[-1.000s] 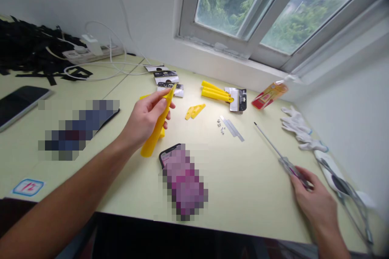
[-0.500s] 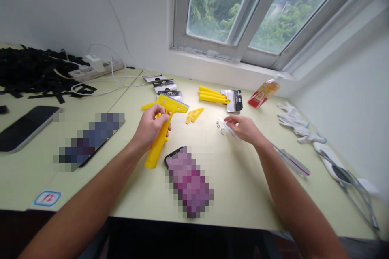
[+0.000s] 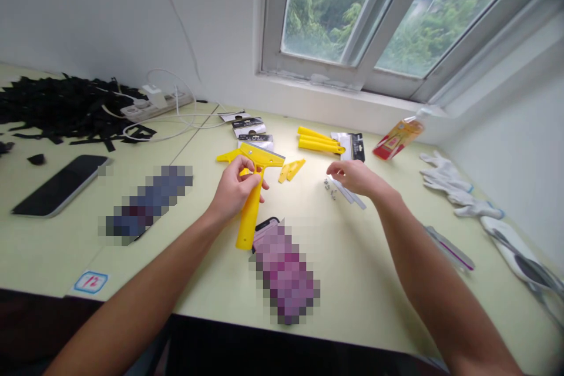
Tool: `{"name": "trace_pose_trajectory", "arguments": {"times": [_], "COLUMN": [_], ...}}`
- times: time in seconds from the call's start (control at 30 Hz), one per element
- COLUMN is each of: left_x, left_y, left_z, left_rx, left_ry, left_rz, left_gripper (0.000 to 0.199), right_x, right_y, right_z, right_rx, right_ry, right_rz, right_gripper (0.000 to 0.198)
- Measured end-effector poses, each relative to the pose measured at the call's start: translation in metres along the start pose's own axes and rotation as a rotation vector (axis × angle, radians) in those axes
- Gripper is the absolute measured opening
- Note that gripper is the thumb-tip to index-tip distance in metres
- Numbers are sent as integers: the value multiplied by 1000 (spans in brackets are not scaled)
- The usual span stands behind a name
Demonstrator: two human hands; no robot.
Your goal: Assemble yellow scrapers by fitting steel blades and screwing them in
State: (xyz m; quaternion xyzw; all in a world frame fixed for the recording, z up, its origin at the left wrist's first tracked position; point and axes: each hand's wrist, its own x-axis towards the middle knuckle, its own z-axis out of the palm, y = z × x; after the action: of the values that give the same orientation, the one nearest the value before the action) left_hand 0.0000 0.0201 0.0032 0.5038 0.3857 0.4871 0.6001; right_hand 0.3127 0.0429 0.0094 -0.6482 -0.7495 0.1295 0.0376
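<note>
My left hand (image 3: pixel 235 188) is closed around the neck of a yellow scraper (image 3: pixel 252 205). The scraper's wide head with a metal blade edge points up and its handle hangs toward me. My right hand (image 3: pixel 359 176) hovers with fingers bent together just above a cluster of small screws (image 3: pixel 330 189). Whether anything sits between those fingertips is hidden. Beneath that hand lie thin metal blades (image 3: pixel 352 195), partly covered by it. Between the hands are small yellow plastic pieces (image 3: pixel 291 170). Another yellow scraper part (image 3: pixel 225 156) lies behind my left hand.
Yellow handles (image 3: pixel 319 141) and packaging cards (image 3: pixel 352 147) lie at the back, near a drink bottle (image 3: pixel 399 135). A phone (image 3: pixel 284 270) is in front. White gloves (image 3: pixel 456 185) and a screwdriver (image 3: pixel 452 249) lie right. Black strips (image 3: pixel 57 108) and a power strip (image 3: pixel 156 104) fill the back left.
My right hand has lifted slightly off the blades, leaving more of them visible, and its fingertips are now over the screws. The left hand still holds the scraper. The whole view has shifted slightly.
</note>
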Motion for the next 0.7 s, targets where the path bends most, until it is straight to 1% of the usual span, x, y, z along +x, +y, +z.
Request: {"name": "trace_pose_trajectory", "arguments": {"times": [0.2, 0.3, 0.5, 0.7], "left_x": [0, -1, -2, -1], "left_y": [2, 2, 2, 1], "left_z": [0, 0, 2, 2], "left_rx": [1, -7, 18, 26], "left_ry": [-7, -20, -25, -40], "left_rz": [-17, -22, -45, -66], "left_gripper": [28, 28, 29, 30], "right_x": [9, 12, 21, 27], "right_y": [1, 3, 7, 9], "right_z": [9, 11, 11, 18], "right_rx": [-75, -85, -69, -43], "right_ry": [-35, -55, -77, -103], "right_rz": [-149, -189, -175, -146], "right_gripper": [26, 24, 22, 17]}}
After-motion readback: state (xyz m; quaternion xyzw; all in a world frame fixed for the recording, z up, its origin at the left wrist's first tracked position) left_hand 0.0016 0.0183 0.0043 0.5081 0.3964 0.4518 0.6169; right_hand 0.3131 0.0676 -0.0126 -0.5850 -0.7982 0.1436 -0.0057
